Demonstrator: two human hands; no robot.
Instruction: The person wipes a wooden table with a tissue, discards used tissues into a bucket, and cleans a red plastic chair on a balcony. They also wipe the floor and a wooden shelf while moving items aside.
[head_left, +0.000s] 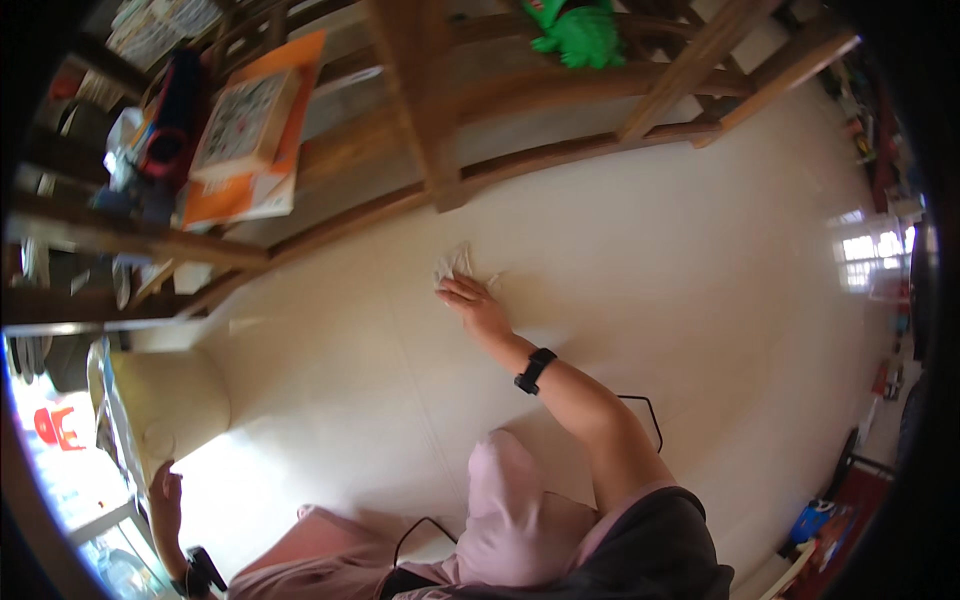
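Note:
My right hand (474, 306) lies on a crumpled whitish cloth (454, 262) and presses it against the pale tiled floor (322, 360). The fingers cover part of the cloth, and a black band circles that wrist. At the lower left, my left hand (166, 496) is raised beside a cream-coloured rounded container (176, 394). Its fingertips meet the container's lower edge in the picture; whether they touch it I cannot tell. My bent knee in pink trousers (502, 480) is below the right forearm.
A wooden rack (420, 112) spans the top, one post reaching low near the cloth. On it are an orange book (304, 82), a thick boxed item or book (244, 124) and a green toy (585, 37). A blue object (810, 521) sits at the lower right.

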